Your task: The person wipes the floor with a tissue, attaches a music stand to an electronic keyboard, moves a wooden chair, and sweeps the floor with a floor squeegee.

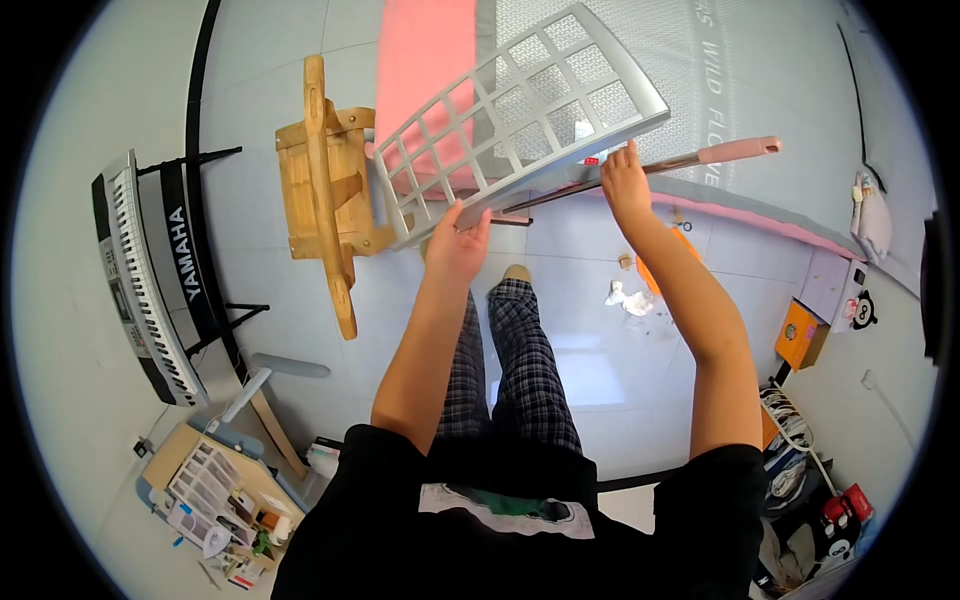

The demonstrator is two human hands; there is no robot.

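A grey plastic grid panel [508,158] is held up tilted in front of me, its right end higher. My left hand [460,245] grips its lower edge near the left end, thumb and fingers pressed on the frame. My right hand [626,185] is at the lower edge near the right end, fingers wrapped round the rim. Behind the panel and my right hand runs a metal pole with a pink handle [738,150]; it looks separate from the panel. Part of the pole is hidden by the panel.
A wooden chair [325,190] stands left of the panel. A keyboard [145,275] on a black stand is by the left wall. The bed [780,110] lies ahead. White crumpled paper [635,298] and an orange object [648,275] are on the floor. An orange box [800,335] is right.
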